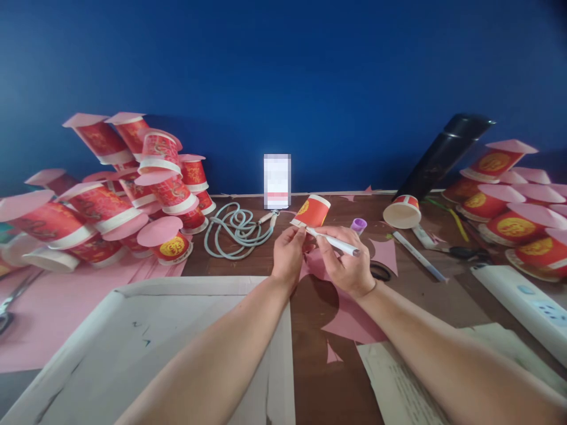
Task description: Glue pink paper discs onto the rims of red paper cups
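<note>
My left hand [287, 252] pinches the lower rim of a red paper cup [315, 211] with a gold print, which stands tilted, its base up. A white marker pen [339, 244] is in my right hand [352, 265], its tip close to the cup's rim and to the left fingertips. Whether the tip touches the rim I cannot tell. Under both hands lies cut pink paper [349, 316] with rounded cut-outs. A purple ring-shaped piece [359, 225] stands just beyond the right hand, and a black scissor handle [380, 271] shows beside the wrist.
Red cups with pink paper tops are piled at left [104, 215] and right [516, 227]. A phone [277, 180] stands behind a coiled cable [237, 236]. Rightward are a loose cup [402, 213], a black flask [438, 159], another marker [419, 255] and a power strip [527, 304]. A white box lid [199, 307] lies front left.
</note>
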A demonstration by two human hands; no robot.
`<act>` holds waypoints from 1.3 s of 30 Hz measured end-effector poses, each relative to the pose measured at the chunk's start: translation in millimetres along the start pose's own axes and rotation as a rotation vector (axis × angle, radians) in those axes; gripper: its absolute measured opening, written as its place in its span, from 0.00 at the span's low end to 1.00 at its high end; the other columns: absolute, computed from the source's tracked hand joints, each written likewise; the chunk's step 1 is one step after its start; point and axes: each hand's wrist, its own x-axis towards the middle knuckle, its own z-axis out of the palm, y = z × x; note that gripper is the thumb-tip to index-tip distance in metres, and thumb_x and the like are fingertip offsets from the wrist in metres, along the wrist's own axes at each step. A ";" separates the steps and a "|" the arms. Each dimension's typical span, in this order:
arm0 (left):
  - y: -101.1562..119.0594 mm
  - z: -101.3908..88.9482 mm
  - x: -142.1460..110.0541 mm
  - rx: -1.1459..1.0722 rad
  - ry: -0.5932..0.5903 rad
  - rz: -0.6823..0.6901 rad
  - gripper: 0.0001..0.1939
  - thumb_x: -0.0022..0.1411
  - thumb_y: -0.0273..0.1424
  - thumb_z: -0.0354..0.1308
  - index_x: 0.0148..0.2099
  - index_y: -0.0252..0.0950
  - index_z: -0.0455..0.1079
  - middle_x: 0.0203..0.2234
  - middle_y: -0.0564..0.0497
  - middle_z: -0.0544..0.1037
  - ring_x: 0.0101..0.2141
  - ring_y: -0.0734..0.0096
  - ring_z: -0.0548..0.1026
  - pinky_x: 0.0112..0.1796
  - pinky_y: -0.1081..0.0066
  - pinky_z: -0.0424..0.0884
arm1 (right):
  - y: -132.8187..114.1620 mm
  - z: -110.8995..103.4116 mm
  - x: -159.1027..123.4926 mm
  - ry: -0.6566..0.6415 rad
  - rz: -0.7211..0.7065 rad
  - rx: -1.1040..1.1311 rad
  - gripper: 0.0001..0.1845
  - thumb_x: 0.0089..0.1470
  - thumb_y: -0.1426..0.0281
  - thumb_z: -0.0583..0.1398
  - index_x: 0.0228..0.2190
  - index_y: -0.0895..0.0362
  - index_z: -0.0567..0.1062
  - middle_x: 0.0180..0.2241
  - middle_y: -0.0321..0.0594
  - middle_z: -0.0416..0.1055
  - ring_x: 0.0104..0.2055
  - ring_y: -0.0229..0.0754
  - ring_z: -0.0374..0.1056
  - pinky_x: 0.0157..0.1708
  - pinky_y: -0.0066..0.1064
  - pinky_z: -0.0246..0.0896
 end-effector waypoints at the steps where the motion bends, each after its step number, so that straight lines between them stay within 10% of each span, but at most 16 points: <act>1: -0.3 -0.1 0.0 0.003 0.001 0.001 0.11 0.53 0.37 0.63 0.32 0.34 0.71 0.26 0.52 0.73 0.28 0.75 0.71 0.33 0.73 0.67 | -0.1 -0.2 0.0 0.002 0.001 0.000 0.07 0.56 0.72 0.59 0.39 0.54 0.74 0.37 0.39 0.77 0.39 0.43 0.72 0.43 0.36 0.64; 39: -1.0 -0.8 1.8 0.166 0.030 0.057 0.13 0.55 0.41 0.59 0.31 0.34 0.72 0.25 0.52 0.73 0.27 0.75 0.71 0.32 0.73 0.68 | 1.5 -1.3 2.5 0.017 0.001 -0.041 0.06 0.57 0.70 0.58 0.38 0.54 0.74 0.35 0.39 0.77 0.37 0.42 0.72 0.43 0.37 0.64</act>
